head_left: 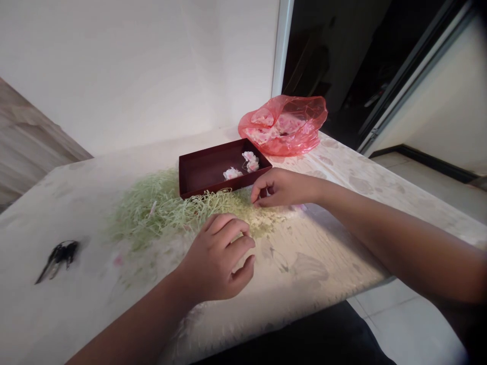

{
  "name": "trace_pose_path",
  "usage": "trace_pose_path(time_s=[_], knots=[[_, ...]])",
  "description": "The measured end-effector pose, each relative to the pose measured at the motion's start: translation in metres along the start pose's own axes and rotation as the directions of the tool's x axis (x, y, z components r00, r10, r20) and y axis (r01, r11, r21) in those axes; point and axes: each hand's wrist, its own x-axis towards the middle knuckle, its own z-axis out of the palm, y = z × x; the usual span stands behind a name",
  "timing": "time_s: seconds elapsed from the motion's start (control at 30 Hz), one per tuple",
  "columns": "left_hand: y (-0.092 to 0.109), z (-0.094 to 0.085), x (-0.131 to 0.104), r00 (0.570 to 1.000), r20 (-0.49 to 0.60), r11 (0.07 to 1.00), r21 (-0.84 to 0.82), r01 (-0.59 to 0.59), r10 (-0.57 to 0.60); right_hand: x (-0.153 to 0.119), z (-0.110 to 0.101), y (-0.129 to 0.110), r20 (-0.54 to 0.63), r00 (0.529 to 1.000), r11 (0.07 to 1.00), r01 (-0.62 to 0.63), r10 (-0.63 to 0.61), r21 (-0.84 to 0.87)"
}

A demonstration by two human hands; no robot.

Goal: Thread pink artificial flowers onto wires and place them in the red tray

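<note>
My right hand (pixel 279 187) is at the front right corner of a dark maroon box (pixel 205 170), over pale green shredded paper (pixel 142 205). Its fingers are curled towards the thumb, and anything between them is too small to make out. Nearer to me, my left hand (pixel 220 256) hovers over the table with bent fingers apart from the thumb, holding nothing. The box is open at the top. Inside its right half lie pink-and-white artificial flowers (pixel 251 161). The shredded paper spreads along the box's left and front sides.
Behind the box's right end sits a crumpled red plastic bag (pixel 285 126) with more pink-and-white flowers in it. A bunch of keys (pixel 59 258) lies at the left on the patterned tablecloth (pixel 308 268). A white wall (pixel 144 71) borders the table's back; a dark doorway (pixel 335 56) is behind at right.
</note>
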Motion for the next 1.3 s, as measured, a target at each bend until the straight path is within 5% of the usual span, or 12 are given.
trace_pose_path(time_s=[0.2, 0.3, 0.43, 0.9, 1.2, 1.3], knots=[[0.010, -0.002, 0.000, 0.989, 0.066, 0.991, -0.024, -0.133, 0.134, 0.003, -0.003, 0.008, -0.068, 0.995, 0.997, 0.072, -0.071, 0.014], [0.015, -0.002, 0.001, 0.941, 0.242, 0.971, -0.077, -0.225, 0.238, 0.003, -0.003, 0.009, -0.078, 0.993, 0.996, 0.090, -0.088, 0.017], [0.015, 0.002, 0.003, 0.878, 0.427, 0.974, -0.157, -0.161, 0.215, 0.004, -0.002, 0.008, -0.065, 0.986, 0.989, 0.150, -0.150, -0.014], [0.019, 0.006, 0.001, 0.937, 0.341, 0.995, -0.088, -0.050, 0.077, 0.001, 0.004, 0.005, 0.005, 0.985, 0.984, 0.174, -0.174, -0.045], [0.015, 0.003, 0.001, 0.969, 0.231, 0.994, -0.083, -0.070, 0.088, 0.000, 0.001, 0.008, 0.012, 0.997, 0.997, -0.082, 0.082, 0.012], [0.014, 0.001, 0.001, 0.983, 0.159, 0.994, -0.076, -0.081, 0.092, 0.001, 0.000, 0.009, -0.066, 0.996, 0.998, -0.060, 0.062, 0.037]])
